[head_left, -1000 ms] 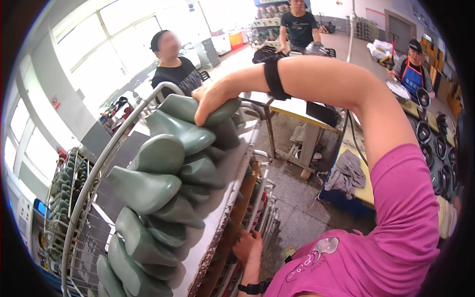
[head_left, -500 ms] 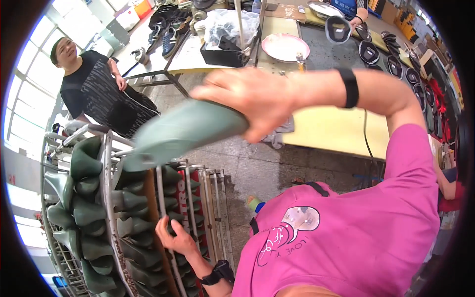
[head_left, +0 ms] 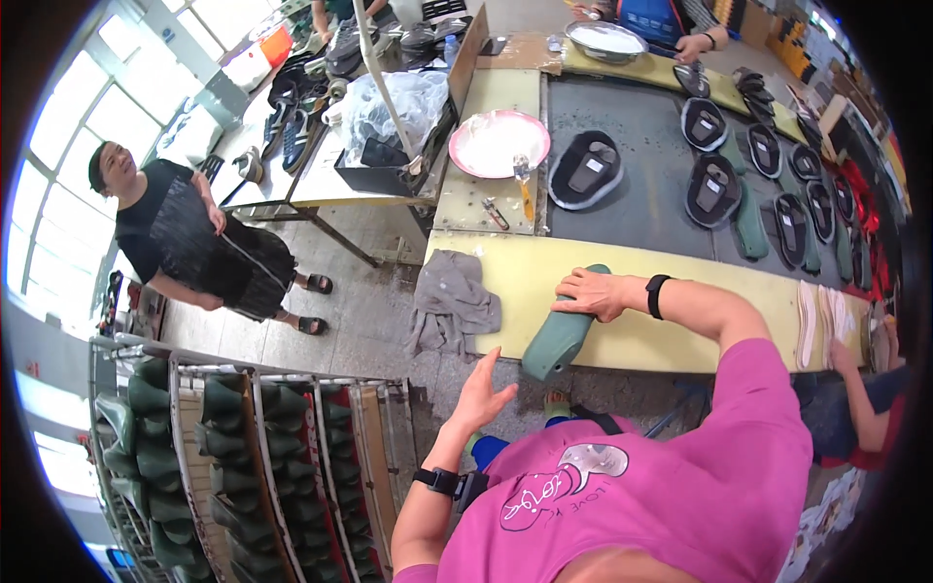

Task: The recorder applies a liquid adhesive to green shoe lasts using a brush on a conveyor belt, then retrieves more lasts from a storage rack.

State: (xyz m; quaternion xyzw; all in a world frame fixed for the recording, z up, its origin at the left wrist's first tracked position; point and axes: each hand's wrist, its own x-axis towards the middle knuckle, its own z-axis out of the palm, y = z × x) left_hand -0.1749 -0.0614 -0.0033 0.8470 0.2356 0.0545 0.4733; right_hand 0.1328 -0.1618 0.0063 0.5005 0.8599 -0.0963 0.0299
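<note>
- Green shoe mould (head_left: 561,340): smooth, foot-shaped, hard-looking, tilted, its lower end past the yellow table's (head_left: 661,348) near edge; contact with the table is unclear.
- Right hand (head_left: 590,294): fingers curled over the mould's upper part; a full wrap seems surest on a slick curve.
- Left hand (head_left: 476,398): empty, fingers spread, near the lower end, handy for steadying.
- Crumpled, soft grey cloth (head_left: 453,301) on the table's left end.

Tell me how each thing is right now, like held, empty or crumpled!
Right hand, gripping
Left hand, empty, open
Green shoe last, held
Grey cloth, crumpled
Pink-rimmed basin, white contents inside
Brush, resting across basin rim
Plastic bag, rumpled
Metal rack, loaded
</note>
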